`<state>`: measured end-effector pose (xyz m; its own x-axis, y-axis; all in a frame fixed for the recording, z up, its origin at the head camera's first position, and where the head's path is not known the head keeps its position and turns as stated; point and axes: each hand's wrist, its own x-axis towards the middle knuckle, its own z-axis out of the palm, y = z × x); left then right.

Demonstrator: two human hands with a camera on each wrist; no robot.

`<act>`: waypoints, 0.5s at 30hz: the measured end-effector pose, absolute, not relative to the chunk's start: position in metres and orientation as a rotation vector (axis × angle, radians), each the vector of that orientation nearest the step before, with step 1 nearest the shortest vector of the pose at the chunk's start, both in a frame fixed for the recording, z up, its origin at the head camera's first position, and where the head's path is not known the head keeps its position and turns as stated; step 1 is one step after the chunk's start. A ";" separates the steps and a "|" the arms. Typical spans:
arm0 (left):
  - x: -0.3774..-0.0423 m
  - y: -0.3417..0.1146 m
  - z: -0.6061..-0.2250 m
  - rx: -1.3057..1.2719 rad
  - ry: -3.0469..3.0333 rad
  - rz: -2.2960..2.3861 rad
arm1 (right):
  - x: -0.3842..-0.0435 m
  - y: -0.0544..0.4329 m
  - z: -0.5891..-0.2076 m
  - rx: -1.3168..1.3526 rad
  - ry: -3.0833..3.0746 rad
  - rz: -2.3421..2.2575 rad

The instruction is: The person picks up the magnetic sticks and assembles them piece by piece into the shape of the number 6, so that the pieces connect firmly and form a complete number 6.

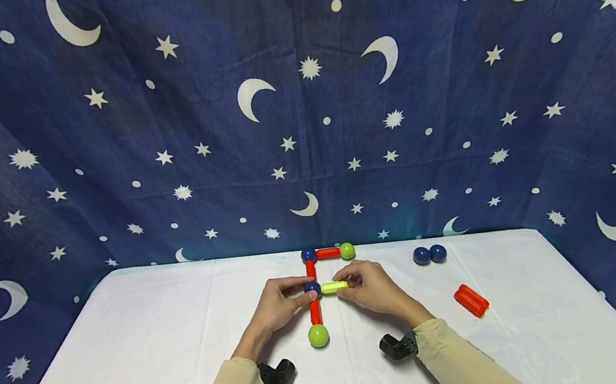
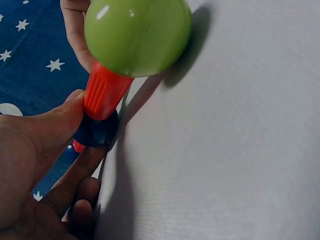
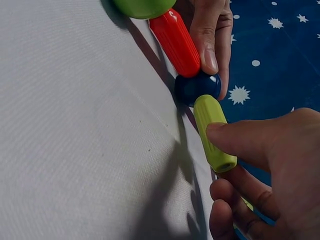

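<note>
At the frame's lower centre, our left hand point(image 1: 275, 308) pinches the blue ball point(image 1: 313, 287) and our right hand point(image 1: 373, 287) the yellow rod point(image 1: 330, 287); pushing crookedly might twist the red rod point(image 1: 315, 313) loose.

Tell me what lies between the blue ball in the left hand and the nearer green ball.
One red ribbed rod joins the blue ball to the green ball; the head view and both wrist views show it.

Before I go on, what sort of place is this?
Probably a makeshift play or filming corner: a white-covered table, a blue cloth patterned with moons and stars behind it, and a colourful ball-and-rod construction on top.
</note>
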<state>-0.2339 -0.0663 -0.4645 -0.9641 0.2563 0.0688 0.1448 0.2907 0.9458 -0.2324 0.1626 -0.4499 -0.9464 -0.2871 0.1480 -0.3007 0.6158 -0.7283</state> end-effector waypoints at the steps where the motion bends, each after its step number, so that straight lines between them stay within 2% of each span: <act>1: -0.234 -0.066 -0.465 0.383 2.445 1.776 | -0.232 0.164 -0.450 0.512 -2.804 1.275; 15: -0.234 -0.067 -0.464 0.394 2.430 1.789 | -0.218 0.198 -0.448 0.434 -2.730 1.328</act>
